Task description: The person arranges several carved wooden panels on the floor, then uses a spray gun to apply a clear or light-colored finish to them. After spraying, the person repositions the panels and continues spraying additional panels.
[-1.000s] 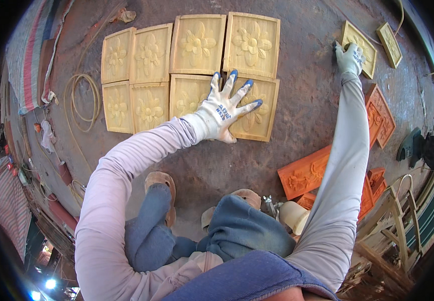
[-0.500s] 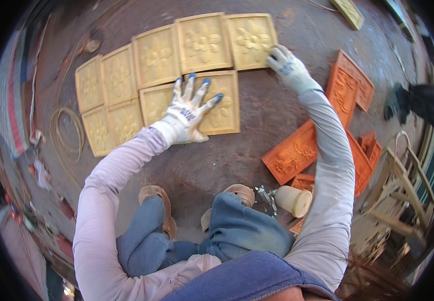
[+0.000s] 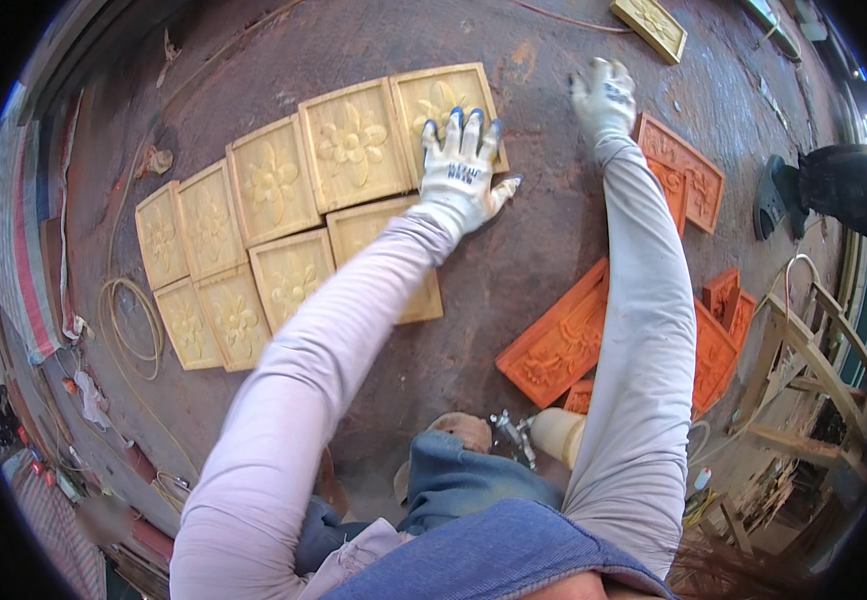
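Several pale carved wooden panels, each with a raised flower inside a square frame, lie in two rows on the floor. My gloved left hand (image 3: 461,175) rests flat, fingers spread, over the lower part of the far right panel (image 3: 443,95) of the back row. Part of the front-row panel (image 3: 361,228) beside it is covered by my left forearm. My gloved right hand (image 3: 605,98) reaches out to the far right above bare floor, fingers apart, with nothing seen in it. Beyond it lies a single pale panel (image 3: 648,28), set apart from the rows.
Orange-red carved panels (image 3: 555,340) lie to the right, partly under my right arm. A spray gun with a cream cup (image 3: 557,436) sits by my foot. Also around are a coiled hose (image 3: 131,325), a wooden frame (image 3: 803,340) and another person's foot (image 3: 773,200).
My left hand has moved from the front-row panel to the far right one of the back row. My right hand has let go of that panel's edge and reached farther away.
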`<state>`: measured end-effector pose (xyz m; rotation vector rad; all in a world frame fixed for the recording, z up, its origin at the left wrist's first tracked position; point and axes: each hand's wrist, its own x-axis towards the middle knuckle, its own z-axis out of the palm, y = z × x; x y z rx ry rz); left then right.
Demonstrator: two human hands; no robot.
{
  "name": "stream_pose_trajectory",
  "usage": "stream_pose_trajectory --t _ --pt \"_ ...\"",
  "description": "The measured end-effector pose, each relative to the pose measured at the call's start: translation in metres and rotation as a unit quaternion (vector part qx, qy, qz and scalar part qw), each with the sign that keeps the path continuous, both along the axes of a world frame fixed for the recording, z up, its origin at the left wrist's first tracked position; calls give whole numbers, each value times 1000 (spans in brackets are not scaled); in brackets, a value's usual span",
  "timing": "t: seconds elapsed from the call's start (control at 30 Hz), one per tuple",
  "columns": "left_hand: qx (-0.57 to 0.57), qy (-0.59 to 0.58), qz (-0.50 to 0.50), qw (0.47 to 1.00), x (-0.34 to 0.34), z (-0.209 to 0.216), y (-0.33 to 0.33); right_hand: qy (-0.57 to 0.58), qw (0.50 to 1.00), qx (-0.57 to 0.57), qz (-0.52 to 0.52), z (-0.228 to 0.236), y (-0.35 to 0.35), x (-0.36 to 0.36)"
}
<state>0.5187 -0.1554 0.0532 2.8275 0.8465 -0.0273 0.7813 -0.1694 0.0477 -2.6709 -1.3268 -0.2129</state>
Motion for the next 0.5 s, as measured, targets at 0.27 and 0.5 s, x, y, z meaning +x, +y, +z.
stream_pose_trajectory --t 0.27,0.5 --pt "-26 121 53 991 22 -2 -8 -37 986 -100 -127 -29 23 191" --pt "-63 140 54 987 16 -4 -4 -62 970 -202 -122 -25 36 223"
